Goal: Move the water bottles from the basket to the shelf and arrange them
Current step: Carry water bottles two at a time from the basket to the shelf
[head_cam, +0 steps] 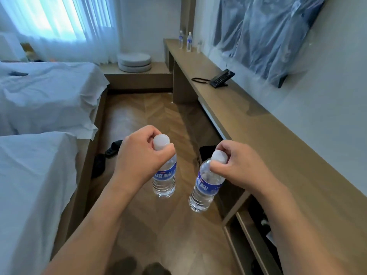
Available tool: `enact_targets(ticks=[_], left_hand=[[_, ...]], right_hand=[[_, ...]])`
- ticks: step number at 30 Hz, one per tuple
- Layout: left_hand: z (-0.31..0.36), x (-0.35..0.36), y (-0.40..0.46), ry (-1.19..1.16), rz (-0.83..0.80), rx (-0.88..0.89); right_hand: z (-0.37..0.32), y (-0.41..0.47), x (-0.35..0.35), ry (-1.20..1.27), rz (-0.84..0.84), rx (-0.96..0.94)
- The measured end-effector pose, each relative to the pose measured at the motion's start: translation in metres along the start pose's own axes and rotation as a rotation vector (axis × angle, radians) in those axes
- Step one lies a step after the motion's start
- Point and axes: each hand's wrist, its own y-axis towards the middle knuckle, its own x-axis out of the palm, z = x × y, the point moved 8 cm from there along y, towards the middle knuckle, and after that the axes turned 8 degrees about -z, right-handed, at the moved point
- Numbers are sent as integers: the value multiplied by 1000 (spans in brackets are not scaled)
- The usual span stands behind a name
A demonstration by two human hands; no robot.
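Head view: we held a water bottle (164,176) by its neck in our left grip (139,155), another bottle (205,185) in our right grip (234,165); both hung cap-up over floor (151,116), between bed (29,175) and shelf (258,135), three bottles (189,42) far ahead.

Open floor (158,116) ran between the beds (45,92) and the long shelf (248,124), whose top lay bare except a phone (219,79) midway and bottles (188,41) at the far end.

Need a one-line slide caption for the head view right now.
Left hand and right hand each carry a water bottle by the neck, two bottles already on the shelf.
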Motion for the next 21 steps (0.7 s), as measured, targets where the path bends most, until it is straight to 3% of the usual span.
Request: enact_targets(ticks=[15, 21], left_hand=[[-105, 64, 393, 45, -39, -68], [-143, 60, 534, -19, 42, -108]], right_hand=[[50, 413, -17, 67, -19, -3], [44, 574, -34, 63, -64, -45]])
